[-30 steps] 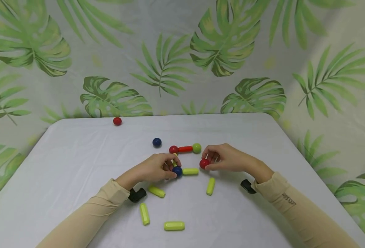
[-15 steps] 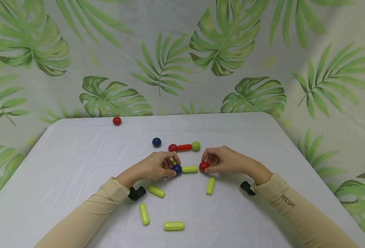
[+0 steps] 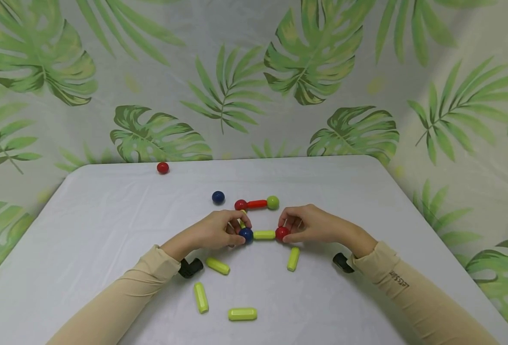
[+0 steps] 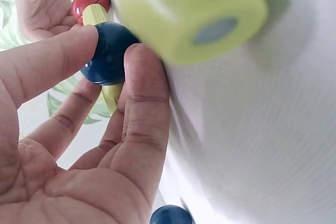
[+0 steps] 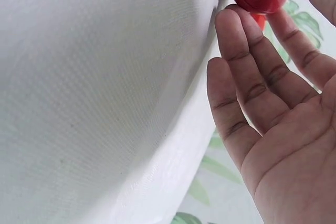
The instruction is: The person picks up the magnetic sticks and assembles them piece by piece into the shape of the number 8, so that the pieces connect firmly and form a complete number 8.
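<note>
While a left hand [image 3: 219, 231] is holding a blue ball [image 3: 246, 235], a right hand [image 3: 316, 224] is pinching a red ball [image 3: 282, 234]

As the head view is showing, a yellow-green rod [image 3: 264, 235] is lying between the two balls above a white tablecloth [image 3: 323, 306], its ends touching both. Each hand's thumb and fingertips are standing narrow, spaced only by the ball they are gripping.

The left wrist view is revealing what the head view is largely hiding: a second rod [image 4: 111, 98] is showing below the blue ball, and a grey disc [image 4: 215, 31] is sitting in the end of a blurred rod [image 4: 184, 3] near the lens. The right wrist view is catching a seam running around the red ball. Only the head view is taking in a green ball [image 3: 273, 202], with a red rod [image 3: 257, 204] running from it to a crimson ball [image 3: 240, 205].

Dark lettering [image 3: 399, 279] on the right sleeve [image 3: 426, 302] is beginning "Lets"; the remainder is proving too small to read.

The balls are gleaming smooth and glossy, loose yellow-green rods [image 3: 242, 314] are displaying faceted sides, and the cloth's woven grain is showing close up. A leaf-print backdrop [image 3: 236, 72] is hanging behind.
</note>
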A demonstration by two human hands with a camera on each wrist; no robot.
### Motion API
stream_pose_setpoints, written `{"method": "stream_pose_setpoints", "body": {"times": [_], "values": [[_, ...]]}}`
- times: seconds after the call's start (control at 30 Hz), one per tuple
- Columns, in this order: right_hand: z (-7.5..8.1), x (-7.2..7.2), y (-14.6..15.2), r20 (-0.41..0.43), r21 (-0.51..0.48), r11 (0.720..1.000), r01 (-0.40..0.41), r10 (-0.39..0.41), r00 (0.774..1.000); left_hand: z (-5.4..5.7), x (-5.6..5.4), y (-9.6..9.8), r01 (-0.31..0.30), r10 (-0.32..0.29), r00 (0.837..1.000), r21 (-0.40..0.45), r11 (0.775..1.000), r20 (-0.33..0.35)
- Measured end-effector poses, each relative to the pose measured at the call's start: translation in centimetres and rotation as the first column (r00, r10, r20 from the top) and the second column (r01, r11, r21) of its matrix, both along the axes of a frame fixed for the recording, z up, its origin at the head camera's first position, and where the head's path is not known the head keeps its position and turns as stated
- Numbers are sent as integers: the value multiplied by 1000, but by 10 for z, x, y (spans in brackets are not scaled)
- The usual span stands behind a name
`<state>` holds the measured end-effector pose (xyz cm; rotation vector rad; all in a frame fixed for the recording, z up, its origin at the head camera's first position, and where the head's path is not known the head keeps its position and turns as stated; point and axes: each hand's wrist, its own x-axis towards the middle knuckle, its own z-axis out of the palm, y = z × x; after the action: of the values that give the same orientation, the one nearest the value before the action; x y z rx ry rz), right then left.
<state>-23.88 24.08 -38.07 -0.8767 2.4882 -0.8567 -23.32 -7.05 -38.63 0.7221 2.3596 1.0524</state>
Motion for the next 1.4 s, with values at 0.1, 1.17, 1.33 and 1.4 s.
{"method": "stream_pose_setpoints", "body": {"times": [0.1, 1.17, 1.33, 1.4], "values": [[0, 0, -1, 5, 0, 1000, 6, -6, 1000, 0, 0, 0, 6, -6, 1000, 1, 1000, -2], [11, 10, -10, -191, 35, 999, 26, -19, 981, 0, -3, -2, 30, -31, 999, 11, 999, 31], [24, 34, -30, -214, 68, 996, -51, 65, 975, 0, -4, -4, 36, -37, 998, 21, 999, 54], [27, 44, -40, -207, 91, 992, -87, 104, 973, 0, -4, -4, 37, -39, 997, 33, 999, 64]]}}
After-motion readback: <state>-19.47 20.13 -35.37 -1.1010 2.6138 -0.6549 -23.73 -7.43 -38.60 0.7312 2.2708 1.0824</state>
